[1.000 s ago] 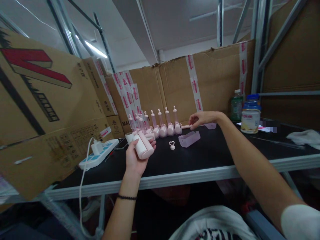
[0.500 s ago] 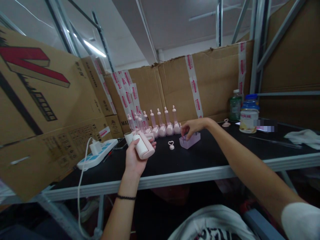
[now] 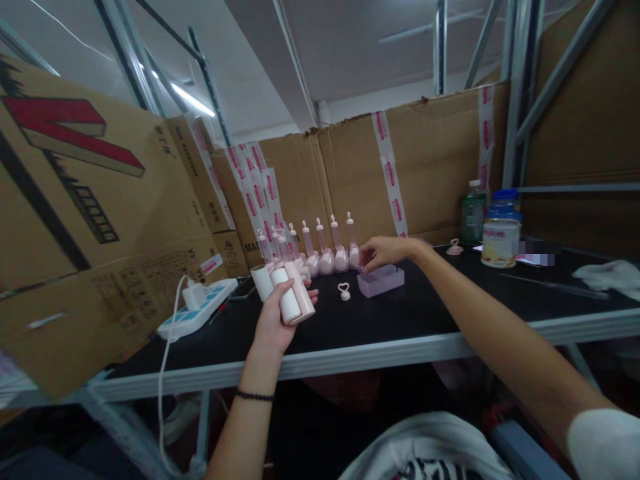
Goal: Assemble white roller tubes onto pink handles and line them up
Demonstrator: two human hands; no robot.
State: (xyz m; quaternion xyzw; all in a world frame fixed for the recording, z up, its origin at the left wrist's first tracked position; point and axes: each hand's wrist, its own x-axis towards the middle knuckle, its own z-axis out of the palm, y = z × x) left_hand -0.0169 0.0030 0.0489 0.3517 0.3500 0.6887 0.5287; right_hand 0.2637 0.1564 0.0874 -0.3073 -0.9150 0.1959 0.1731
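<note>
My left hand is wrapped round a pink and white cylindrical device, tilted above the black table. A second white rounded part shows just beyond it; I cannot tell whether the two are joined. Over the left end of a translucent lilac tray, my right hand has its fingers pinched together. Whatever they hold, if anything, is too small to make out. Between the hands, a pink heart-shaped loop on a round base stands on the table. Behind, several pink rounded pieces with clear upright tubes form a row.
At left lie a white power strip with a plug and cable, and a dark phone. On the right are another pink heart piece, a green bottle, a blue-lidded jar and a white cloth. Cardboard walls enclose the table.
My right hand has lifted slightly out of the lilac tray, toward its left end. The tray has turned a little. The device in my left hand has rotated slightly.
</note>
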